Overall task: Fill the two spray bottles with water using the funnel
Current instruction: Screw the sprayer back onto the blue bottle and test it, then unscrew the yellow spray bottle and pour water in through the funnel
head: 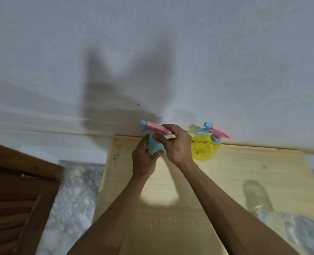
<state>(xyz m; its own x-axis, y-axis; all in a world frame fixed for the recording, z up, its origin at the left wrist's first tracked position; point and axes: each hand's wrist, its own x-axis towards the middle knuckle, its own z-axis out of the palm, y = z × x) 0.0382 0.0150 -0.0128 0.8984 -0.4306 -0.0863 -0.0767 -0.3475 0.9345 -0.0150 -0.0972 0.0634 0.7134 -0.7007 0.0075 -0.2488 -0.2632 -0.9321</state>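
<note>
Pale wooden table [244, 172]; left hand [143, 159], right hand [176, 144] fingers curled gripping blue spray bottle [153, 146]; yellow translucent bottle [205, 149] beside.

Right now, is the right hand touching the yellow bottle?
Cannot tell. In the head view the right hand overlaps the yellow bottle; no gap or contact shows.

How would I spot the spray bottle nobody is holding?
Start at the pale wooden table and follow its far edge along the white wall. The yellow spray bottle stands there, right of both hands. Unlike the blue spray bottle being gripped, its body is see-through yellow and untouched.
</note>
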